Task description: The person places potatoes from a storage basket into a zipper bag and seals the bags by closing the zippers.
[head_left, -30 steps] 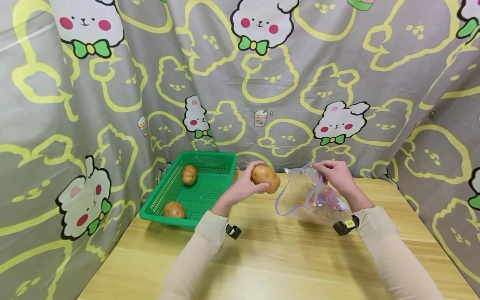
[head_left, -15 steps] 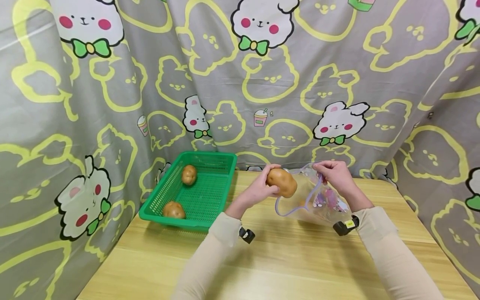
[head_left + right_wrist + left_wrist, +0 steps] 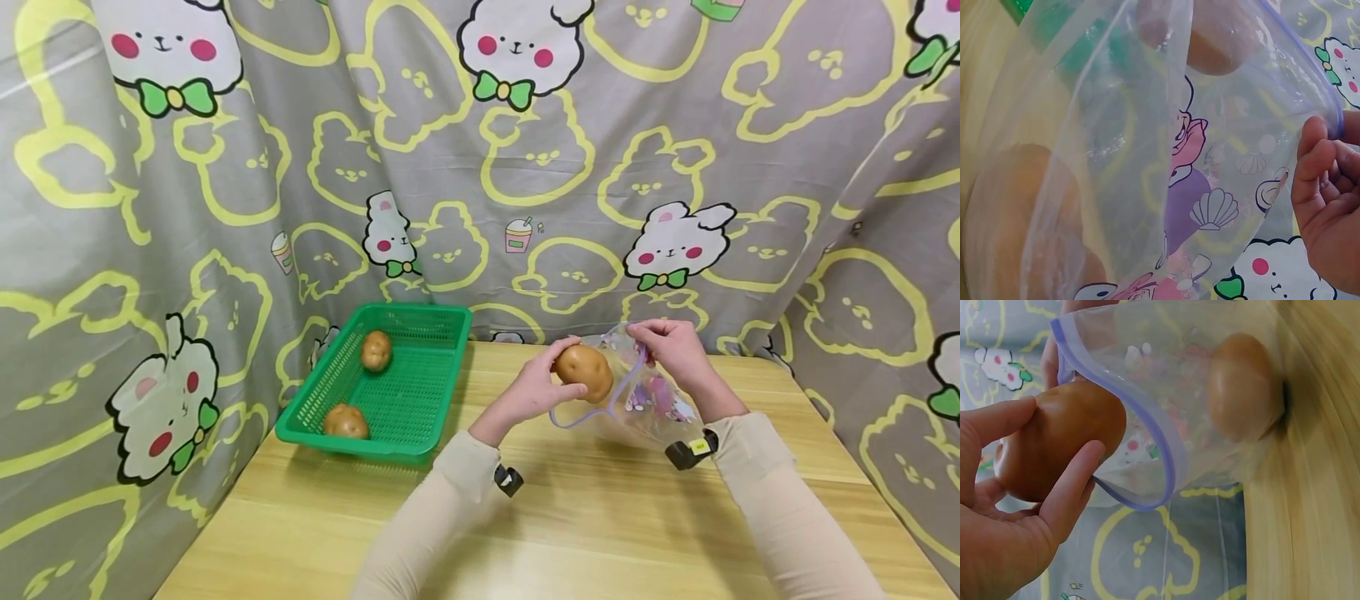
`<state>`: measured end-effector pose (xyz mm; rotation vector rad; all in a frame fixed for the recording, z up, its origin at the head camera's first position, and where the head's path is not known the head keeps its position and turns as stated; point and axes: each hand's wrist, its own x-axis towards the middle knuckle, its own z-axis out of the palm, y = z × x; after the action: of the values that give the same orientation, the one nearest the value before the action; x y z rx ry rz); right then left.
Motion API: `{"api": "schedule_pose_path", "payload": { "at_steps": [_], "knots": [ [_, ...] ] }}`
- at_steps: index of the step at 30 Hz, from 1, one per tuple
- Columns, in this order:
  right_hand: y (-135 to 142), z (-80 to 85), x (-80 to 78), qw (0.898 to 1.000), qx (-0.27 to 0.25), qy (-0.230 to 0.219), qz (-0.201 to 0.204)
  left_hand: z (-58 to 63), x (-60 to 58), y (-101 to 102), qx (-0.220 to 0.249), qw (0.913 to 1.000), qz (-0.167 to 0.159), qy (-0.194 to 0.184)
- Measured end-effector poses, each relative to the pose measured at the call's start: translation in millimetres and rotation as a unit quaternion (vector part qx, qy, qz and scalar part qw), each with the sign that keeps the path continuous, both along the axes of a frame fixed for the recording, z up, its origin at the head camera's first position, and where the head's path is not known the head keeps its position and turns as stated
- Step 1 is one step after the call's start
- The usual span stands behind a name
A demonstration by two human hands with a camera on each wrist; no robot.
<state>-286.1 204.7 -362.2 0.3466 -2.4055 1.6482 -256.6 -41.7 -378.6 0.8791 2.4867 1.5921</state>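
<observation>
My left hand point(image 3: 534, 387) grips a brown potato point(image 3: 585, 372) between thumb and fingers. In the left wrist view this potato point(image 3: 1060, 434) is right at the mouth of a clear zip bag point(image 3: 1166, 456) with a purple rim. My right hand point(image 3: 675, 346) pinches the bag's rim at the upper right and holds its mouth wide. Another potato point(image 3: 1241, 387) sits low inside the bag, against the table. The right wrist view shows it blurred through the plastic, which is printed with cartoon figures and shells.
A green plastic basket point(image 3: 300, 421) stands to the left on the wooden table point(image 3: 600, 533). Inside it lie two potatoes, one near the back point(image 3: 377, 351) and one at the front point(image 3: 347, 422). A grey patterned curtain point(image 3: 450, 150) hangs behind the table and along both sides.
My left hand has moved right with its potato, from beside the bag to the bag's mouth. The right hand has stayed in place, pinching the rim.
</observation>
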Motion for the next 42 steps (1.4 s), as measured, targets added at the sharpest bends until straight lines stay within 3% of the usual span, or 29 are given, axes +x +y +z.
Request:
{"api": "schedule_pose_path", "payload": {
  "at_steps": [12,19,33,38,42],
  "knots": [
    [-1,-1.1,-2.7,1.000,-0.003,-0.004,0.009,1.6,1.7,10,-0.002,0.9992,0.001,0.041],
    [0,1.2,-2.3,1.000,-0.006,0.006,0.006,0.2,-0.7,20,-0.051,0.9943,0.024,0.090],
    [1,3.2,2.1,1.000,-0.005,-0.005,-0.001,-1.4,2.9,15,0.013,0.9991,0.011,0.039],
    [2,2.7,1.8,1.000,-0.001,-0.003,0.000,-1.1,4.8,-2,0.036,0.9990,-0.003,0.026],
    [3,1.4,-0.1,1.000,0.002,-0.005,-0.004,7.5,10.0,-26,0.027,0.9994,0.004,0.022]
  ]
}}
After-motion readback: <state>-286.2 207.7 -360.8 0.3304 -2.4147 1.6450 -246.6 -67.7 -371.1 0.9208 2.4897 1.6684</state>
